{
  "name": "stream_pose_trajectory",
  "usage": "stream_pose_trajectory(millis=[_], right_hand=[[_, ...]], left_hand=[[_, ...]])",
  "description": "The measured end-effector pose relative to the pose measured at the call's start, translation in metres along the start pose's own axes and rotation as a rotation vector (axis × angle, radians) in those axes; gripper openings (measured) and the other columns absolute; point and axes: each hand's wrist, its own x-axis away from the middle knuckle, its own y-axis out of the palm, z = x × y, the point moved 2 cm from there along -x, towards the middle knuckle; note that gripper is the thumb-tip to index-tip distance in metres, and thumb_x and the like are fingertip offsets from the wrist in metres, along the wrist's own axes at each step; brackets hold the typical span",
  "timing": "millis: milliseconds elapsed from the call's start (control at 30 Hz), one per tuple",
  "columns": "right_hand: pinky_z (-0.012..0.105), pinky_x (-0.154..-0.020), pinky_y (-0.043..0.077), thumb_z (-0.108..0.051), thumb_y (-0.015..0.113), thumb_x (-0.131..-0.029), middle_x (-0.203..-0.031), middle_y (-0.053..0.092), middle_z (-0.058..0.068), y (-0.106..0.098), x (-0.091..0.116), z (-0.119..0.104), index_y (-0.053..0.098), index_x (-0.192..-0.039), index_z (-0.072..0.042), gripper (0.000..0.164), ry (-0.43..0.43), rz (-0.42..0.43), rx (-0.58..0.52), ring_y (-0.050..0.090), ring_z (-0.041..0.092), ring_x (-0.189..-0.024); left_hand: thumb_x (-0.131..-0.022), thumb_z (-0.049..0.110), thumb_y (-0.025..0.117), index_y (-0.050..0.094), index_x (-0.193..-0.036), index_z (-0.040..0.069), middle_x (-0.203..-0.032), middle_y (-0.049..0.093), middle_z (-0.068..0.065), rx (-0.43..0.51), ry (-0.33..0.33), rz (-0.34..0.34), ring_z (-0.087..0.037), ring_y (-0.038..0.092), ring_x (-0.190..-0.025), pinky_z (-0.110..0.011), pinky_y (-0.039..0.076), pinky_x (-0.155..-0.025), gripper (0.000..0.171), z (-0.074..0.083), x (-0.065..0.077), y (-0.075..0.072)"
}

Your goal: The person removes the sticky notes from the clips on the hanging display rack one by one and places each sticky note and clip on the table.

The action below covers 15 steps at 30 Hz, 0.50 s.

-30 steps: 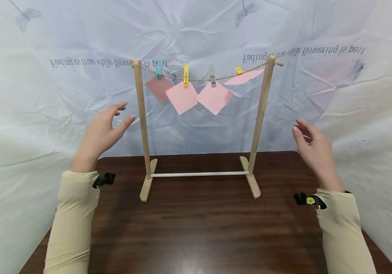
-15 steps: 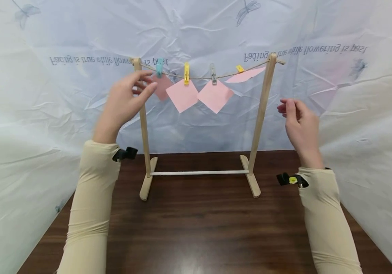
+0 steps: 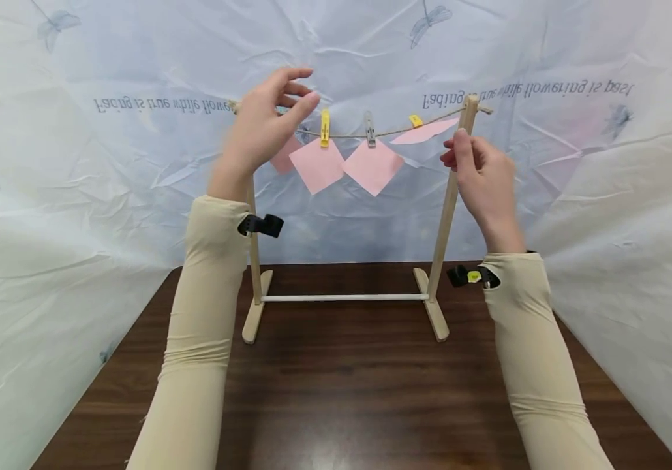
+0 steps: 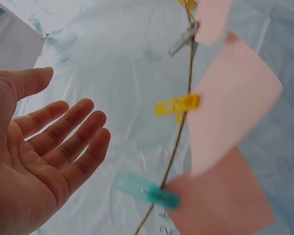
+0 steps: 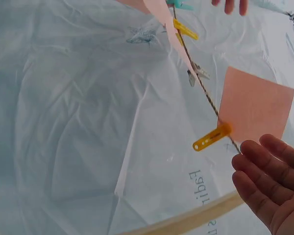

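Note:
My left hand (image 3: 268, 127) is raised over the left post, fingers loosely spread and holding nothing. Behind it hang a teal clothespin (image 4: 147, 190) and a darker pink paper square (image 4: 220, 196), mostly hidden in the head view. My right hand (image 3: 483, 171) overlaps the right post, its fingers relaxed and nothing held. Near it, a yellow clothespin (image 3: 415, 121) pins a pink square (image 3: 427, 132) that lies tilted nearly flat, upward of the twine (image 5: 209, 98). Between the hands, a yellow clothespin (image 3: 325, 128) and a grey clothespin (image 3: 370, 130) each hold a hanging pink square (image 3: 374, 168).
The twine is strung between the posts of a wooden stand (image 3: 446, 228), joined low by a white rod (image 3: 344, 297). It stands on a dark wooden table (image 3: 336, 385). A pale printed sheet (image 3: 348, 222) drapes behind and along both sides.
Both hands have risen and moved inward. The left now covers the left post's top and the teal clothespin; the right has come in to the right post. Papers and clothespins hang as before.

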Motion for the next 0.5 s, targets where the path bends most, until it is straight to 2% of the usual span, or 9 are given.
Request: stream_pose_trajectory(millis=[67, 233, 367, 500], right_hand=[[0.022, -0.074, 0.045, -0.060, 0.045, -0.101, -0.095, 0.072, 0.010, 0.003, -0.002, -0.004, 0.074, -0.108, -0.008, 0.061, 0.014, -0.009, -0.001, 0.063, 0.016, -0.086], [0.024, -0.070, 0.043, -0.065, 0.047, -0.098, -0.086, 0.071, 0.005, 0.006, -0.011, -0.010, 0.075, -0.102, -0.008, 0.063, 0.050, -0.047, 0.000, 0.062, 0.020, -0.086], [0.025, -0.069, 0.044, -0.067, 0.052, -0.095, -0.078, 0.069, -0.002, 0.007, -0.014, -0.010, 0.074, -0.097, -0.011, 0.060, 0.061, -0.121, -0.034, 0.063, 0.018, -0.080], [0.024, -0.072, 0.050, -0.057, 0.057, -0.097, -0.074, 0.069, -0.005, 0.009, -0.011, -0.007, 0.072, -0.093, -0.007, 0.052, 0.065, -0.199, -0.092, 0.065, 0.013, -0.076]], left_hand=[[-0.102, 0.040, 0.058, 0.051, -0.147, 0.021, -0.133, 0.062, -0.002, 0.062, 0.010, -0.027, -0.013, 0.059, -0.116, -0.027, 0.048, -0.095, 0.050, 0.007, -0.006, 0.007], [-0.102, 0.035, 0.060, 0.053, -0.145, 0.019, -0.135, 0.060, -0.002, 0.201, -0.010, -0.097, -0.013, 0.058, -0.118, -0.027, 0.046, -0.097, 0.047, 0.021, -0.017, 0.026], [-0.101, 0.037, 0.061, 0.054, -0.144, 0.023, -0.134, 0.059, 0.001, 0.210, -0.029, -0.132, -0.011, 0.058, -0.118, -0.027, 0.046, -0.096, 0.046, 0.029, -0.024, 0.038], [-0.101, 0.037, 0.061, 0.054, -0.145, 0.023, -0.135, 0.059, 0.001, 0.199, -0.029, -0.162, -0.010, 0.059, -0.118, -0.026, 0.047, -0.096, 0.046, 0.037, -0.031, 0.049]])
